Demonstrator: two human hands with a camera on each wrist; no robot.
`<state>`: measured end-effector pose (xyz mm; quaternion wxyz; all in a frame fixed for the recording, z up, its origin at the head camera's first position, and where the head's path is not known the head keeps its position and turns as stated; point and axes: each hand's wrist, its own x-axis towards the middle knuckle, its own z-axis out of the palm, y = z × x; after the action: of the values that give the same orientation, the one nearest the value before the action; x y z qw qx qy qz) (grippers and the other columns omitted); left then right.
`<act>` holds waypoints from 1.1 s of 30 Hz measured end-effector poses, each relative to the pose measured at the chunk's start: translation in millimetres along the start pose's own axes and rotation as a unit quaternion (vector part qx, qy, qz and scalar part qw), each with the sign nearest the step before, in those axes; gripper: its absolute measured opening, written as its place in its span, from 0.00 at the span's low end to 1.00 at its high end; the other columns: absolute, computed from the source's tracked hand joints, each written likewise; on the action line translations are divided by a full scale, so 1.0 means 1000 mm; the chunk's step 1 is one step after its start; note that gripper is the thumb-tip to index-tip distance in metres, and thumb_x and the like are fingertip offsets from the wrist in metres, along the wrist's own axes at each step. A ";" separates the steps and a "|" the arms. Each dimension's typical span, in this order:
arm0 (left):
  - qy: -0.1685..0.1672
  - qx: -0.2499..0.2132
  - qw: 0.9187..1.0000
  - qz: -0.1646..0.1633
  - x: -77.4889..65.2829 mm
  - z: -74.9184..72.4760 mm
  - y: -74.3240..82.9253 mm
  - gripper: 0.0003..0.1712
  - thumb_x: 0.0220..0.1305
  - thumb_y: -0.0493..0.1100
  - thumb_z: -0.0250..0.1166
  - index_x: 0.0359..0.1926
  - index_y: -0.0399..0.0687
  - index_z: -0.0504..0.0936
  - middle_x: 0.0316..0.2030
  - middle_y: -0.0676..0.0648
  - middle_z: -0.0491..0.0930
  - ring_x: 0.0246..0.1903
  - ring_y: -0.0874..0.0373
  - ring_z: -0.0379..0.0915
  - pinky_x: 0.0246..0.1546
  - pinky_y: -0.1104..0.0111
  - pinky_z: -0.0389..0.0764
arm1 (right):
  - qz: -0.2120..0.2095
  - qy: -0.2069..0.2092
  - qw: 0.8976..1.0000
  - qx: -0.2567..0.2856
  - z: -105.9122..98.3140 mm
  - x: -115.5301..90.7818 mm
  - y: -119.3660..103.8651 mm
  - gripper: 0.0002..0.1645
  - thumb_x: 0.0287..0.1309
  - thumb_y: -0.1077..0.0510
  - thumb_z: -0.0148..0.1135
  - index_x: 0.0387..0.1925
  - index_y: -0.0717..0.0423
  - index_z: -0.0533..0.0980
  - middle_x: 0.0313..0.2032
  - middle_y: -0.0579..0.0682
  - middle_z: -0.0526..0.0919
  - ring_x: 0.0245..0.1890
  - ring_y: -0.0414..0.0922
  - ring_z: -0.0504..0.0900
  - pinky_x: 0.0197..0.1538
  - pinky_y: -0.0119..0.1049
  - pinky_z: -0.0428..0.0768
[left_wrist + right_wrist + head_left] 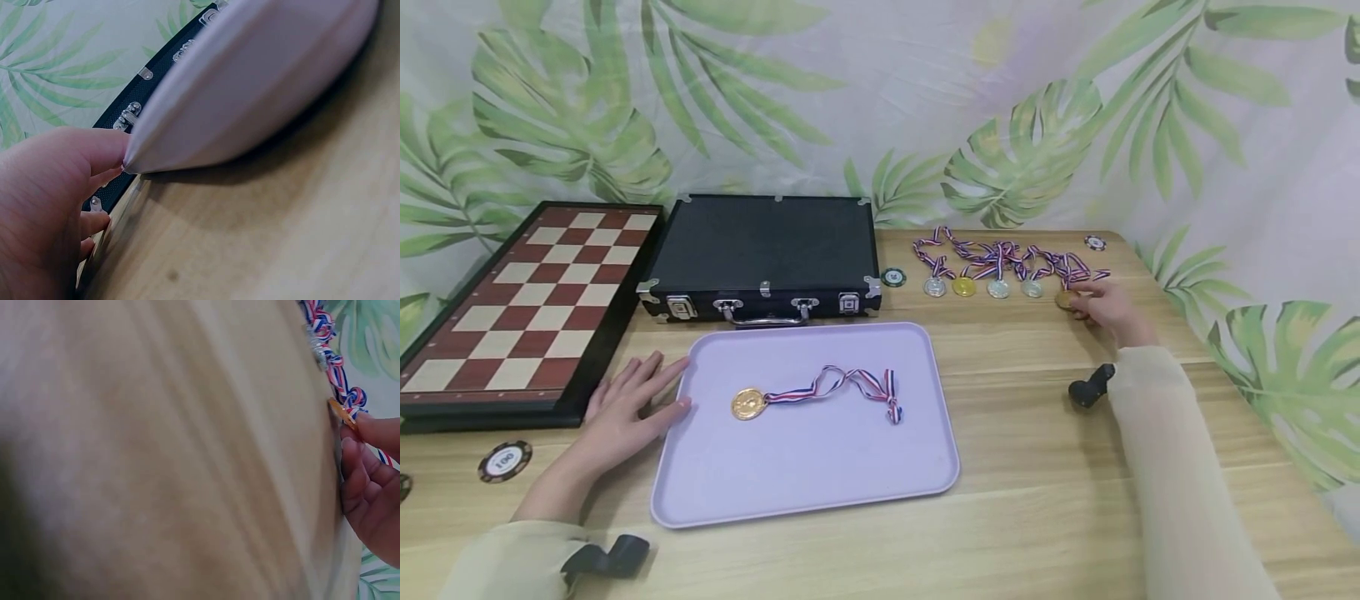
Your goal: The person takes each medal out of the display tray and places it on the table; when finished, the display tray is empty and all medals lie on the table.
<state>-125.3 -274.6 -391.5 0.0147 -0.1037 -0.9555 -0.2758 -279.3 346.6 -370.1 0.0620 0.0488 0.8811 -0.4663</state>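
Observation:
At the right end of a row of medals, my right hand (pixel 1105 310) pinches a bronze-gold medal (pixel 1064 299) between thumb and fingertips. In the right wrist view this medal (pixel 342 413) is tilted up at its edge, its striped ribbon (pixel 355 397) bunched behind it. My left hand (pixel 628 408) lies with fingers spread at the left rim of a lilac tray (pixel 805 467), its thumb and index finger at the edge. On the tray lies a gold medal (pixel 748 403) with its red, white and blue ribbon (pixel 793 395) stretched to the right.
Silver medals (pixel 997 288) and a yellow-gold medal (pixel 964 286) lie left of my right hand, ribbons tangled behind. A black case (pixel 767 242) stands behind the tray, a chessboard (pixel 535 292) at the left. Poker chips (pixel 505 461) lie about the wooden table (pixel 1037 500).

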 end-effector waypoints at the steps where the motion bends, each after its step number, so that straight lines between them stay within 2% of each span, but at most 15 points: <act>1: 0.000 0.000 1.000 0.001 0.000 0.000 0.000 0.35 0.57 0.55 0.54 0.63 0.50 0.57 0.62 0.32 0.44 0.62 0.42 0.26 0.52 0.47 0.20 | -0.004 0.004 1.000 -0.016 0.001 0.000 0.001 0.25 0.56 0.65 0.50 0.55 0.72 0.60 0.19 0.40 0.75 0.20 0.34 0.73 0.24 0.28 0.71; 5: 0.000 -0.002 1.000 0.003 0.000 0.000 0.000 0.35 0.57 0.55 0.54 0.63 0.50 0.57 0.62 0.32 0.44 0.61 0.41 0.26 0.52 0.47 0.20 | -0.008 0.031 0.998 -0.051 0.006 0.001 0.003 0.23 0.57 0.65 0.50 0.54 0.71 0.62 0.23 0.47 0.74 0.20 0.35 0.71 0.24 0.27 0.70; 9: 0.002 -0.003 1.000 0.005 0.000 -0.001 0.000 0.35 0.57 0.54 0.54 0.63 0.50 0.57 0.62 0.32 0.44 0.61 0.41 0.26 0.52 0.47 0.20 | -0.020 0.056 0.997 -0.052 0.013 0.001 0.003 0.27 0.55 0.61 0.54 0.54 0.71 0.63 0.39 0.57 0.71 0.28 0.39 0.69 0.28 0.25 0.69; 12: 0.003 -0.004 1.000 0.006 0.000 -0.001 0.000 0.35 0.57 0.54 0.54 0.63 0.50 0.57 0.62 0.32 0.44 0.61 0.41 0.26 0.51 0.47 0.20 | -0.021 0.061 0.996 -0.056 0.017 0.002 0.002 0.31 0.52 0.59 0.58 0.54 0.71 0.62 0.50 0.63 0.63 0.40 0.48 0.66 0.39 0.30 0.69; 14: 0.002 -0.004 1.000 0.006 0.000 -0.001 0.000 0.35 0.57 0.54 0.54 0.63 0.50 0.57 0.62 0.32 0.44 0.61 0.41 0.26 0.52 0.47 0.20 | -0.017 0.062 0.996 -0.066 0.017 0.003 0.002 0.31 0.52 0.60 0.58 0.55 0.70 0.61 0.54 0.65 0.61 0.47 0.53 0.63 0.46 0.37 0.67; 17: 0.001 -0.006 1.000 0.008 0.000 -0.001 -0.001 0.35 0.57 0.54 0.54 0.63 0.50 0.57 0.62 0.32 0.44 0.61 0.41 0.26 0.52 0.47 0.20 | -0.007 0.061 0.996 -0.058 0.017 0.006 0.003 0.31 0.52 0.61 0.57 0.56 0.70 0.60 0.56 0.65 0.59 0.51 0.56 0.60 0.50 0.42 0.64; 20: 0.000 -0.006 1.000 0.009 0.000 0.000 -0.001 0.35 0.57 0.54 0.54 0.63 0.51 0.57 0.62 0.32 0.44 0.61 0.41 0.26 0.52 0.47 0.20 | -0.006 0.061 0.996 -0.060 0.016 0.010 0.004 0.30 0.53 0.62 0.56 0.56 0.71 0.60 0.56 0.66 0.59 0.51 0.56 0.60 0.49 0.42 0.65; 25: -0.001 -0.005 1.000 0.008 0.000 0.000 0.000 0.34 0.57 0.54 0.54 0.63 0.50 0.57 0.62 0.32 0.44 0.61 0.41 0.26 0.51 0.46 0.21 | -0.022 0.070 0.991 -0.109 0.014 0.017 0.003 0.27 0.52 0.62 0.56 0.52 0.72 0.64 0.55 0.69 0.61 0.54 0.59 0.57 0.55 0.48 0.57; 28: -0.001 -0.002 1.000 0.006 0.000 0.001 0.001 0.34 0.57 0.54 0.54 0.63 0.51 0.57 0.62 0.32 0.44 0.61 0.41 0.27 0.51 0.46 0.21 | -0.014 0.070 0.989 -0.128 0.013 0.020 0.002 0.27 0.52 0.62 0.56 0.53 0.71 0.64 0.55 0.70 0.60 0.55 0.61 0.57 0.56 0.51 0.55; 30: 0.000 0.000 1.000 0.005 0.000 0.001 0.001 0.34 0.57 0.55 0.54 0.63 0.51 0.57 0.62 0.32 0.44 0.61 0.41 0.27 0.51 0.46 0.21 | -0.005 0.070 0.989 -0.133 0.013 0.020 0.001 0.28 0.52 0.61 0.56 0.54 0.69 0.63 0.56 0.69 0.58 0.55 0.61 0.57 0.56 0.50 0.55; 33: 0.003 -0.001 1.000 0.005 0.000 0.000 0.001 0.34 0.57 0.54 0.54 0.63 0.50 0.57 0.62 0.32 0.45 0.61 0.41 0.27 0.51 0.46 0.21 | 0.007 0.065 0.992 -0.107 0.015 0.017 -0.001 0.31 0.54 0.60 0.55 0.57 0.67 0.59 0.56 0.69 0.59 0.48 0.57 0.64 0.50 0.44 0.64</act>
<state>-124.9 -274.0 -390.7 0.0183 -0.1074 -0.9547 -0.2768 -295.8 334.3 -379.9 0.0127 0.0788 0.9276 -0.3648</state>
